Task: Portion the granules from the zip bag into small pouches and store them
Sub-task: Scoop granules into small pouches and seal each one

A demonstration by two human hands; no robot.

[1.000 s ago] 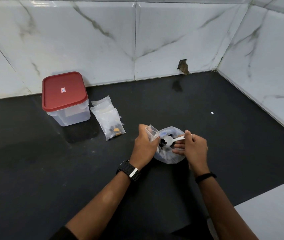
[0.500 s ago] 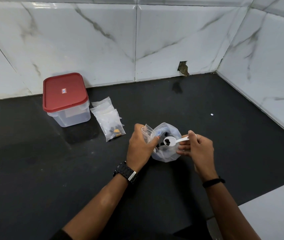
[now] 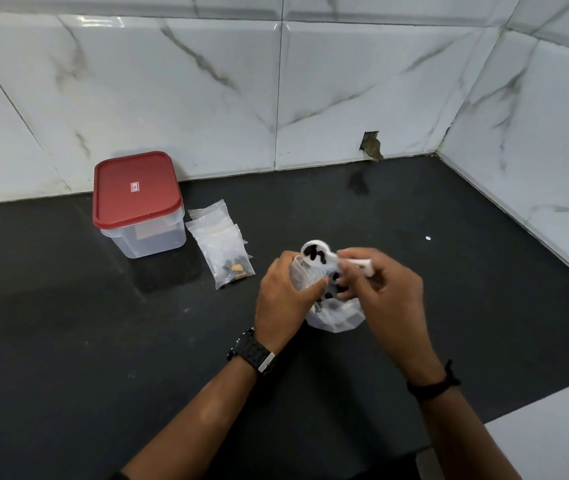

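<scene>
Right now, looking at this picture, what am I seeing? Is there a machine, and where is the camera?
There is no machine here, just a person working with bare hands. The camera sits on the person's head and looks down, so both forearms reach in from the bottom.

The left hand pinches a small clear pouch open. The right hand holds a white plastic spoon carrying dark granules just above that pouch. Below them stands the larger zip bag of granules.

On the black countertop, further left, lie a few small pouches in a stack, beside a clear storage box with a closed red lid.
</scene>
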